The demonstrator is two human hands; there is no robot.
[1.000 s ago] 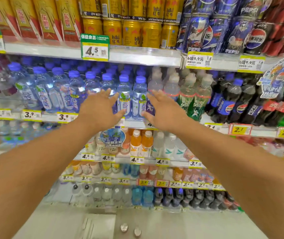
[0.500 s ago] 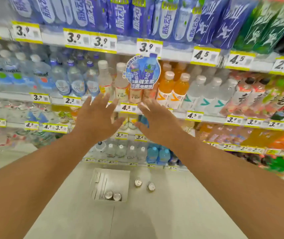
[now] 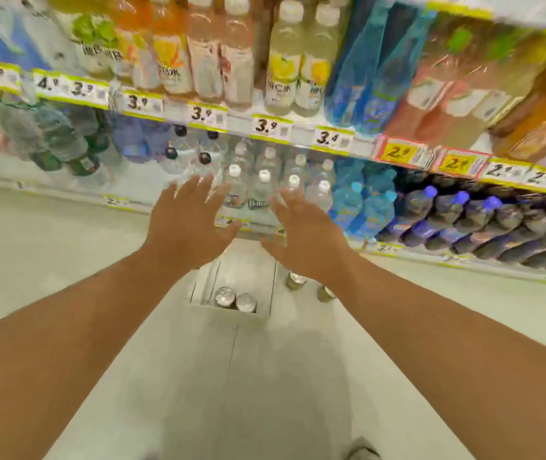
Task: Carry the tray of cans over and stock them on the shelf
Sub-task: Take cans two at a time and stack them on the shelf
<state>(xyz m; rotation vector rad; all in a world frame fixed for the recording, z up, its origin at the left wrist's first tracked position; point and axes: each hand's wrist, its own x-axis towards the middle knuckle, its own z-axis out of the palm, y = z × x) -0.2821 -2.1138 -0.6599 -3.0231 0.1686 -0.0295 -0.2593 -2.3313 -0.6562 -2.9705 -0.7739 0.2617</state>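
Both arms reach forward and down over a pale floor (image 3: 65, 260) in front of a drinks shelf (image 3: 298, 126). The left hand (image 3: 188, 227) is palm down with its fingers (image 3: 187, 190) spread wide and holding nothing. The right hand (image 3: 304, 237) is also palm down, its fingers (image 3: 289, 202) spread and empty; their tips are blurred.

Below and just past the fingers of both hands, a shallow white tray (image 3: 231, 277) sits on the floor close to the foot of the shelf. The left thumb and the heel of the right hand partly cover its far edge. Inside the tray, at the corner nearest the person, two cans (image 3: 235, 298) stand upright and touch each other, their silver tops showing. Two more cans (image 3: 309, 285) stand on the floor just outside the tray, under the right wrist; they are near each other but apart, and the arm hides part of each.

Beyond the fingertips, the lowest shelf level holds clear water bottles (image 3: 261, 190) with white caps. To the right of the right fingers are blue bottles (image 3: 361, 200), then dark bottles with purple caps lying tilted in a row. Yellow-edged price tags (image 3: 266, 127) run along the shelf edge above the fingers. The whole picture is blurred.
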